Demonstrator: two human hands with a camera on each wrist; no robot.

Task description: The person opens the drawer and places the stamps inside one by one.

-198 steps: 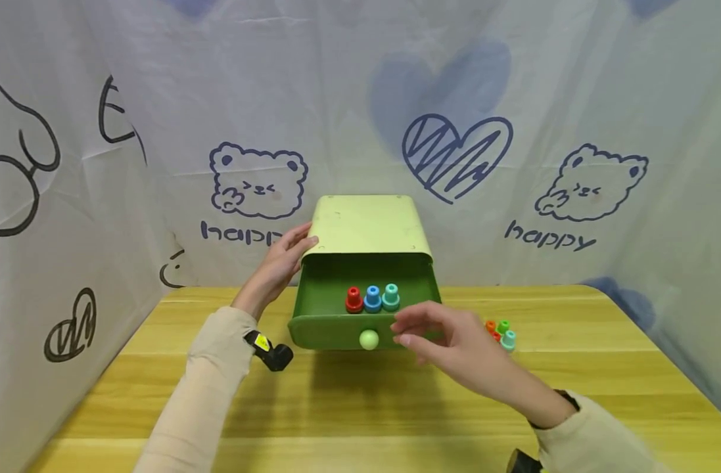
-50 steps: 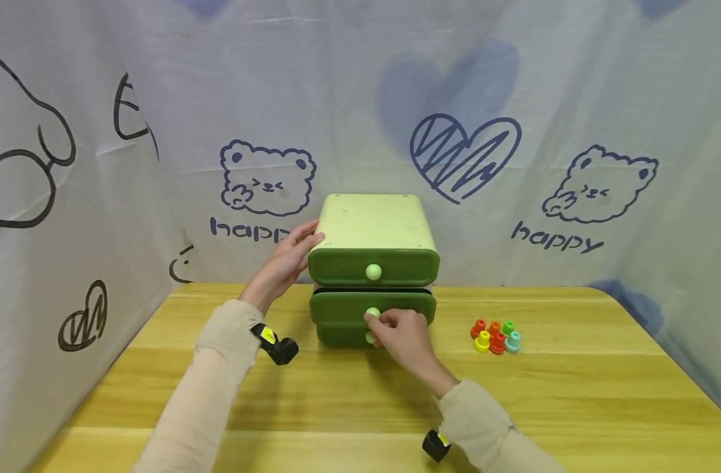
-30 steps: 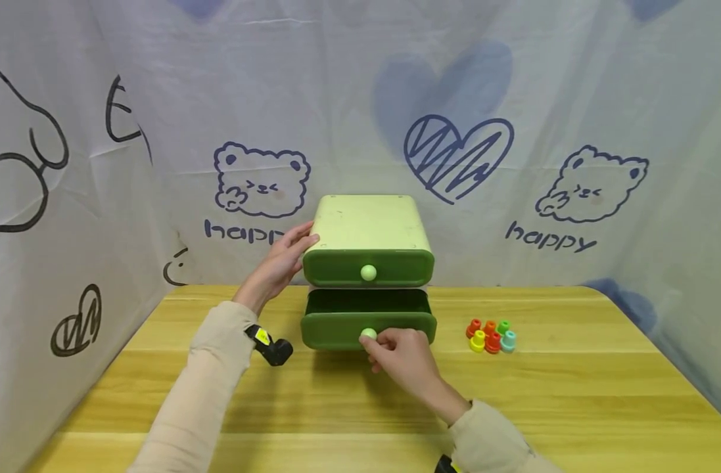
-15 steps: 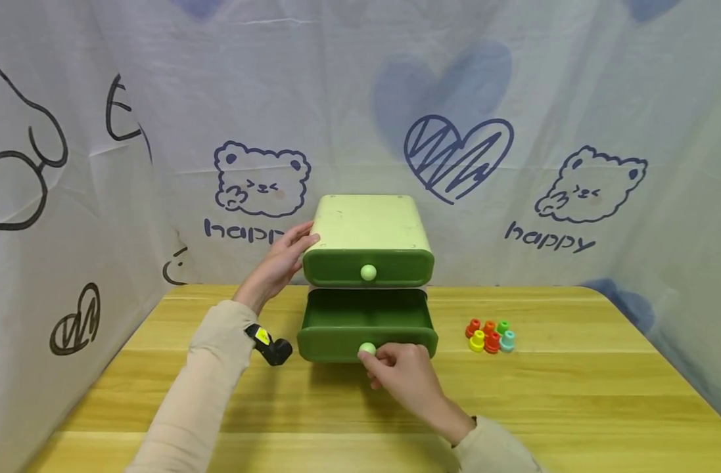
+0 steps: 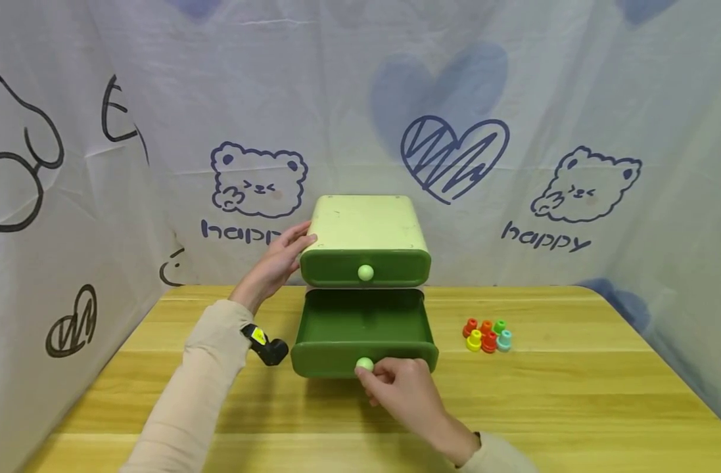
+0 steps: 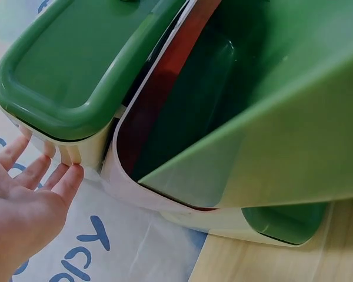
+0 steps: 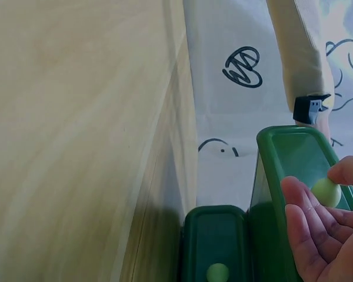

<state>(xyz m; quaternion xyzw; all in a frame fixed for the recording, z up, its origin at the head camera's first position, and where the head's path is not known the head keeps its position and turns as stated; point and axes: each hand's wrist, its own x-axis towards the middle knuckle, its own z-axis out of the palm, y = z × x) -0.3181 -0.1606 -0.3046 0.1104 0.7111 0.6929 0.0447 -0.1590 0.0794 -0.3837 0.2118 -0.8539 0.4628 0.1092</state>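
Observation:
A drawer cabinet with a pale yellow-green top (image 5: 366, 220) stands on the table. Its top drawer (image 5: 330, 268) is closed, while the middle drawer (image 5: 325, 359) is pulled well out, showing its dark green inside. My right hand (image 5: 409, 393) pinches the round light-green knob (image 5: 365, 364) of that drawer between thumb and fingers, also seen in the right wrist view. My left hand (image 5: 277, 263) rests against the cabinet's left side near the top, its fingers (image 6: 67, 182) extended along the wall. The bottom drawer (image 7: 215, 235) is closed, with its own knob (image 7: 217, 272).
Right of the cabinet, several small peg-like pieces (image 5: 488, 341) in red, orange, yellow, green and teal stand grouped on the wooden table (image 5: 573, 394). A printed white curtain (image 5: 348, 98) hangs behind and along both sides.
Earlier the top drawer stood open with red, blue and teal pieces inside; it was closed. My right hand took the middle knob and drew that drawer toward me. My left hand stayed put.

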